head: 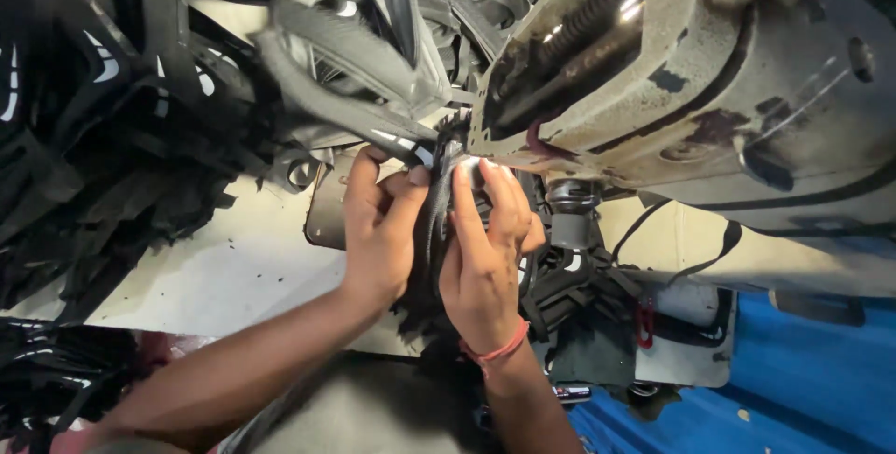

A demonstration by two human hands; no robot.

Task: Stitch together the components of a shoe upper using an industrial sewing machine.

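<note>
Black cut pieces (121,137) heaped left (blue sheet (803,379) lower right).

Left hand (378,230) and right hand (485,253) pinching a dark grey fabric strip (436,211) between them, under the worn grey metal sewing machine head (691,71), heap of black cut fabric pieces (121,146) on the cream desk (243,277), red wristband (495,351) on right wrist
</note>
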